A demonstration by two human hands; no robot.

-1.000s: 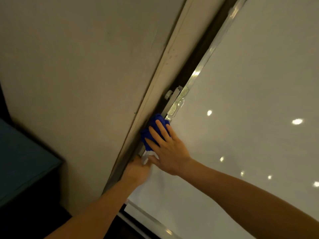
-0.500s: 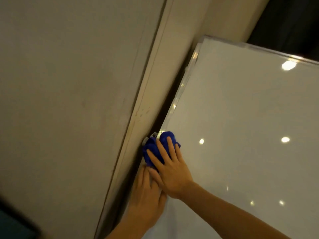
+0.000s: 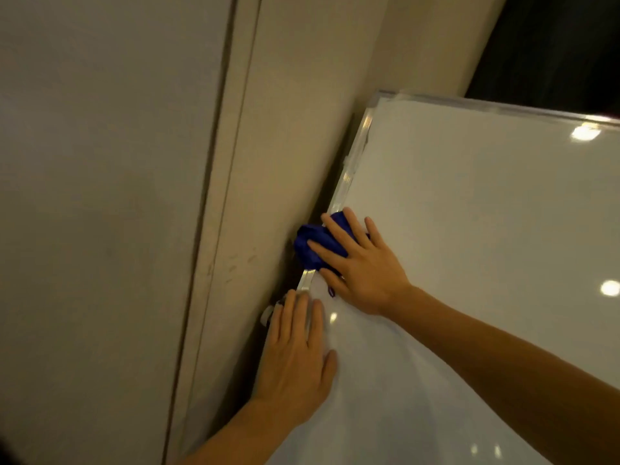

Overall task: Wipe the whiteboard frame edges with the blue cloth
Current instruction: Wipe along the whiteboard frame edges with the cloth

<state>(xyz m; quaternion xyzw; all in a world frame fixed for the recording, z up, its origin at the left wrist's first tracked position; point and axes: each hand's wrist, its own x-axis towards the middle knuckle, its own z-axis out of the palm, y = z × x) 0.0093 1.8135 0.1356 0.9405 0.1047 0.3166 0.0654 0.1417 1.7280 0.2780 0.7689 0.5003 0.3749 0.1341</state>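
Since the earlier frame, your hands have parted and the cloth has climbed the edge. Low and left of centre, your left hand (image 3: 295, 357) lies flat, fingers straight, on the left edge of the silver metal whiteboard frame (image 3: 353, 169). Just above, at centre, the crumpled blue cloth (image 3: 310, 245) sits on that edge, pressed under the straight fingers of your right hand (image 3: 367, 268).

Single head-worn view, close up, tilted, facing the whiteboard frame edge (image 3: 348, 176) and wall (image 3: 100, 196)
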